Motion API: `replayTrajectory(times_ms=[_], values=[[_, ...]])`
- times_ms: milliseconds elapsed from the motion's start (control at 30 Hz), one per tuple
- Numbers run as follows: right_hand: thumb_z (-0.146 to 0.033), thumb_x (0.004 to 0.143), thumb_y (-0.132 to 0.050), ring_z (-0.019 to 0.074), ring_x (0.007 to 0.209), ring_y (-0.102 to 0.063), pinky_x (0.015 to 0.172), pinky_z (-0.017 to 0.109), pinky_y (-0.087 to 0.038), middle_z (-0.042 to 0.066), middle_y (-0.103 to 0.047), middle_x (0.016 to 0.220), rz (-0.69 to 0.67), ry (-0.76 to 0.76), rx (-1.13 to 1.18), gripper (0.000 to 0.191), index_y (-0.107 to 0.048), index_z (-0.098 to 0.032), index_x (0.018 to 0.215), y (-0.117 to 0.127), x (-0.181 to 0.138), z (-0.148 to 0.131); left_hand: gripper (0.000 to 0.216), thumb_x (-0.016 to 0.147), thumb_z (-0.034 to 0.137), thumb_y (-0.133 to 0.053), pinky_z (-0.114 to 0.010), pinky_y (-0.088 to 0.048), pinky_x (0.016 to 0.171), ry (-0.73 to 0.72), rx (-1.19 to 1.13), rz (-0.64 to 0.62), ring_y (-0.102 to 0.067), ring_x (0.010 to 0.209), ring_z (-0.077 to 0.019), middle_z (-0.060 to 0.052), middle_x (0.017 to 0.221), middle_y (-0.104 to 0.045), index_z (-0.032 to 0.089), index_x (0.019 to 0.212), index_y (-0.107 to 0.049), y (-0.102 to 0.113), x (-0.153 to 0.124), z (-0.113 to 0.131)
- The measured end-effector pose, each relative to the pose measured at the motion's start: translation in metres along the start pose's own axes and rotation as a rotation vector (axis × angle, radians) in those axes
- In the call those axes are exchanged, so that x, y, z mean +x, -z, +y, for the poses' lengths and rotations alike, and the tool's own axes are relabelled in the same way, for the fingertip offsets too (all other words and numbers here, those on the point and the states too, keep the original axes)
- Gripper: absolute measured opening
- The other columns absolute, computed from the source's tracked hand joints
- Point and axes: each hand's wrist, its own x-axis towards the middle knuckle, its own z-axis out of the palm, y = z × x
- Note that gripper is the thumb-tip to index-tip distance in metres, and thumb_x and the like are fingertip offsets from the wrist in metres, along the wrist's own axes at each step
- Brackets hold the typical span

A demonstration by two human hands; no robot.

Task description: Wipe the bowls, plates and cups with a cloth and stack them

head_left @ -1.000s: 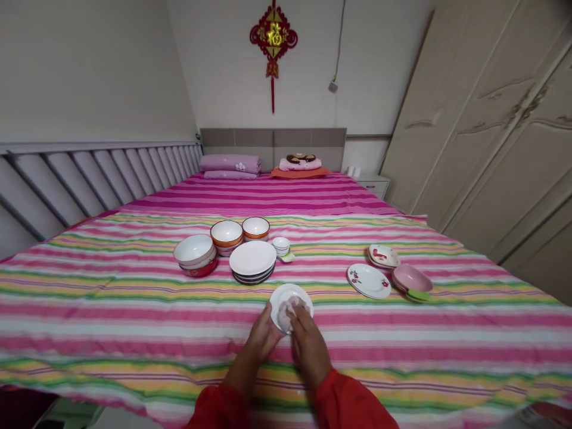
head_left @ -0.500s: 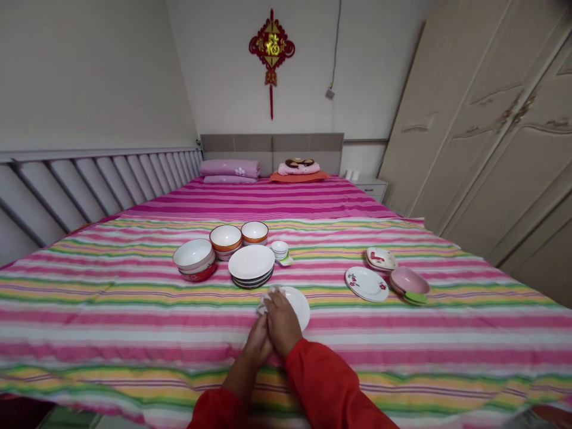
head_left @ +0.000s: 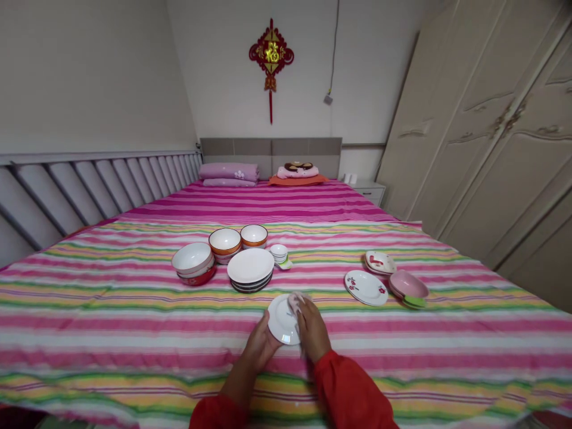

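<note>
A small white plate (head_left: 279, 320) with a little dark mark near its middle is held up over the striped bedspread. My left hand (head_left: 260, 344) grips its lower left edge, fingers partly hidden beneath it. My right hand (head_left: 314, 331) is closed on a pale crumpled cloth (head_left: 294, 301), which touches the plate's right side. Just beyond the plate stands a stack of white plates with dark-edged ones below (head_left: 251, 266).
Stacked bowls (head_left: 193, 258) and orange-rimmed bowls (head_left: 224, 241) stand at the left, with small white dishes (head_left: 279, 251) beside them. Flower-patterned plates (head_left: 366, 287), patterned dishes (head_left: 379, 261) and a pink bowl (head_left: 408, 283) lie at the right on the striped bedspread (head_left: 179, 333).
My hands have moved apart, the right one going right with the cloth. The plate now faces me with its left edge in my left hand, and more of it shows.
</note>
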Motion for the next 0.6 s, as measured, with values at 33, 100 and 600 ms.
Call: replayTrajectory(times_ms=[33, 100, 600], values=[[-0.015, 0.091, -0.037, 0.0241, 0.130, -0.044, 0.106, 0.047, -0.041, 0.011, -0.053, 0.135, 0.020, -0.002, -0.020, 0.043, -0.054, -0.020, 0.131, 0.002, -0.014, -0.002, 0.053, 0.094, 0.038, -0.040, -0.044, -0.028, 0.111, -0.008, -0.006, 0.001, -0.054, 0.121, -0.0239, -0.013, 0.122, -0.064, 0.019, 0.143, -0.037, 0.000, 0.001, 0.000], [-0.011, 0.089, -0.037, 0.0254, 0.137, -0.034, 0.107, 0.048, -0.040, 0.012, -0.041, 0.145, 0.032, 0.036, -0.054, 0.050, -0.045, -0.018, 0.138, 0.006, -0.039, -0.009, 0.051, 0.095, 0.037, -0.038, -0.043, -0.032, 0.110, -0.035, -0.020, 0.018, -0.059, 0.115, -0.0230, -0.011, 0.118, -0.067, 0.020, 0.143, -0.037, -0.002, 0.001, 0.000], [-0.010, 0.081, -0.049, 0.0264, 0.112, -0.055, 0.101, 0.042, -0.044, 0.013, -0.064, 0.115, -0.124, 0.123, -0.153, 0.035, -0.066, -0.015, 0.111, -0.031, 0.035, -0.062, 0.050, 0.095, 0.041, -0.038, -0.035, -0.030, 0.112, -0.093, -0.001, 0.133, -0.053, 0.122, -0.0187, -0.008, 0.125, -0.064, 0.022, 0.141, -0.041, -0.014, -0.005, 0.001]])
